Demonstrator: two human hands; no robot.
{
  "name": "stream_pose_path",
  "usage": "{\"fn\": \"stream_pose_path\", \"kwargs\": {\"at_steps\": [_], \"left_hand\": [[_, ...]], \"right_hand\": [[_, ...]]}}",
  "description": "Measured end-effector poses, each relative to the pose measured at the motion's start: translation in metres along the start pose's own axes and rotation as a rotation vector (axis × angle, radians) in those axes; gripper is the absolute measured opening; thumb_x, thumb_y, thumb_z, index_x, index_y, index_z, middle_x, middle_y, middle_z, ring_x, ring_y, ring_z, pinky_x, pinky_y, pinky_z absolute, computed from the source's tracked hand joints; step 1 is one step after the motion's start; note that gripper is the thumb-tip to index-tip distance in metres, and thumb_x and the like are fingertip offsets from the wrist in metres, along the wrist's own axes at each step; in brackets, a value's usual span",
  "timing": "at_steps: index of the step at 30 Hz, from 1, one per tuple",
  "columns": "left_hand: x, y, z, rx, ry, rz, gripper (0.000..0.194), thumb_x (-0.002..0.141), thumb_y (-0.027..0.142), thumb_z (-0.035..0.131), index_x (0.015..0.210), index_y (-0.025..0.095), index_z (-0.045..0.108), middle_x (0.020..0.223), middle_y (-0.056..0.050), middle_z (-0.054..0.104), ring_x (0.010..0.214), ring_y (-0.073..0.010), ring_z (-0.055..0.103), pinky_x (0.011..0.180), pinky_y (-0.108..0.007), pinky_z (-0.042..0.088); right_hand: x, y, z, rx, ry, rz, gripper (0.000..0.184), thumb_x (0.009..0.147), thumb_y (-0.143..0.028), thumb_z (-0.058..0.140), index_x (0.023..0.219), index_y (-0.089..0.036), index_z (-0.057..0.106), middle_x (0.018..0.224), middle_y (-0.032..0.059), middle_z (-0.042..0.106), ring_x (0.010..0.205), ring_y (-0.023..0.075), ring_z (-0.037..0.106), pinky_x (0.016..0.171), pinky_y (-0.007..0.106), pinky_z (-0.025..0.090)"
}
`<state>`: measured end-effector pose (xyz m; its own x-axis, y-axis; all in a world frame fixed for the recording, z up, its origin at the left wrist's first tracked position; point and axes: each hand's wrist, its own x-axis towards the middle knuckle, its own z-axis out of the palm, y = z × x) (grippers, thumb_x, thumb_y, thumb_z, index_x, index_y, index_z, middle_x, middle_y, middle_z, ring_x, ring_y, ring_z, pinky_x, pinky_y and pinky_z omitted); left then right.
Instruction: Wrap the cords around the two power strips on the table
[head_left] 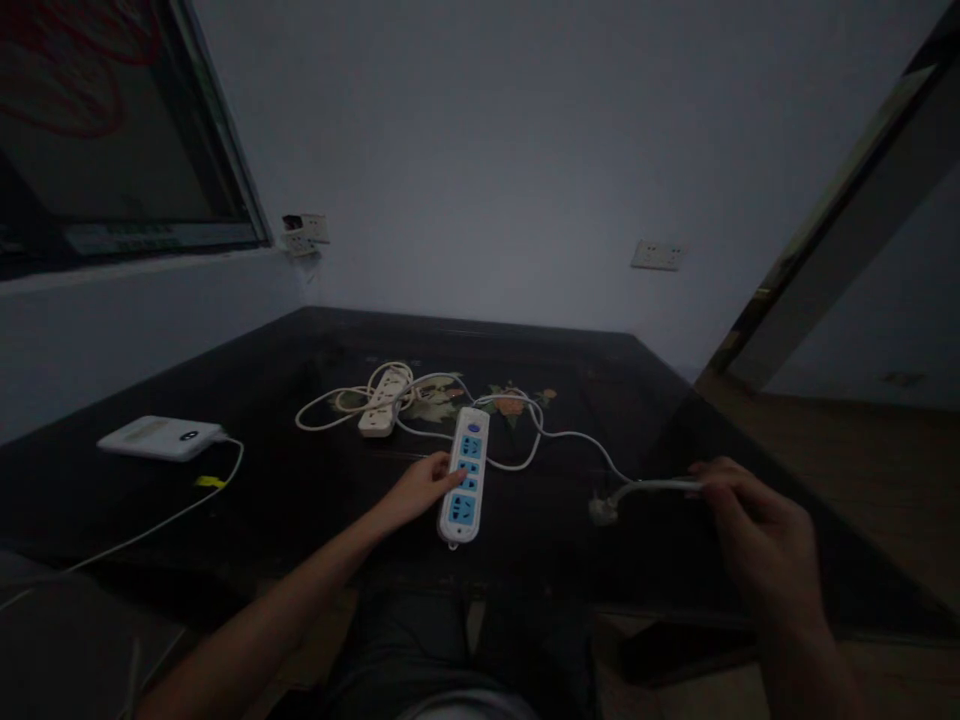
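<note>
A white power strip (474, 450) with blue socket panels lies on the dark table in front of me. My left hand (427, 485) grips it from the left side, thumb on top near the middle sockets. Off to the right, my right hand (757, 520) pinches the white power cord (660, 485). The cord's plug (602, 508) dangles just left of that hand, close to the tabletop. Loops of the cord run back from the plug to the far end of the strip.
Behind my left hand lies a second, older power strip (386, 402) with its cord coiled around it. A white power bank (161, 438) with a cable sits on the left of the black table (600, 370). Wall sockets (657, 255) are on the wall behind.
</note>
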<state>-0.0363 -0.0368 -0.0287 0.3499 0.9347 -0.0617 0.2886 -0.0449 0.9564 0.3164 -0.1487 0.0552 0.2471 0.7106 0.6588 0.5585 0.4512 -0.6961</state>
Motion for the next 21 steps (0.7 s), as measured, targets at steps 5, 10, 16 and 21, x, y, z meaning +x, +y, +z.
{"fn": "stream_pose_path", "kwargs": {"at_steps": [5, 10, 16, 21], "left_hand": [[0.003, 0.002, 0.004, 0.020, -0.024, -0.013, 0.069, 0.075, 0.048, 0.063, 0.130, 0.011, 0.043, 0.098, -0.013, 0.071, 0.087, -0.0265, 0.068, 0.074, -0.037, 0.053], [0.000, 0.011, 0.008, 0.081, -0.075, 0.017, 0.076, 0.079, 0.044, 0.060, 0.142, 0.015, 0.029, 0.095, -0.008, 0.072, 0.085, -0.0245, 0.068, 0.072, -0.033, 0.052], [-0.001, 0.016, 0.009, 0.165, -0.146, 0.052, 0.073, 0.080, 0.046, 0.058, 0.142, 0.018, 0.031, 0.091, -0.007, 0.071, 0.074, -0.0206, 0.066, 0.061, -0.027, 0.048], [-0.010, 0.014, 0.007, 0.185, -0.185, 0.004, 0.084, 0.081, 0.048, 0.057, 0.148, 0.018, 0.017, 0.082, -0.005, 0.068, 0.057, -0.0150, 0.058, 0.048, -0.022, 0.041]], "right_hand": [[0.000, -0.005, 0.011, -0.022, 0.024, -0.065, 0.018, 0.080, -0.028, 0.062, 0.062, -0.022, 0.061, 0.070, -0.0006, 0.058, 0.072, 0.0163, 0.058, 0.066, 0.027, 0.043], [-0.001, -0.007, 0.025, -0.062, 0.019, -0.128, 0.014, 0.082, -0.023, 0.060, 0.068, -0.022, 0.062, 0.070, -0.0004, 0.058, 0.073, 0.0163, 0.056, 0.067, 0.028, 0.041], [-0.001, -0.008, 0.040, -0.082, 0.000, -0.205, 0.014, 0.083, -0.021, 0.061, 0.069, -0.022, 0.062, 0.068, -0.0013, 0.058, 0.072, 0.0159, 0.054, 0.068, 0.029, 0.040], [0.000, -0.007, 0.042, -0.092, -0.008, -0.222, 0.013, 0.084, -0.021, 0.060, 0.071, -0.022, 0.063, 0.069, -0.0010, 0.059, 0.073, 0.0164, 0.055, 0.068, 0.029, 0.040]]}}
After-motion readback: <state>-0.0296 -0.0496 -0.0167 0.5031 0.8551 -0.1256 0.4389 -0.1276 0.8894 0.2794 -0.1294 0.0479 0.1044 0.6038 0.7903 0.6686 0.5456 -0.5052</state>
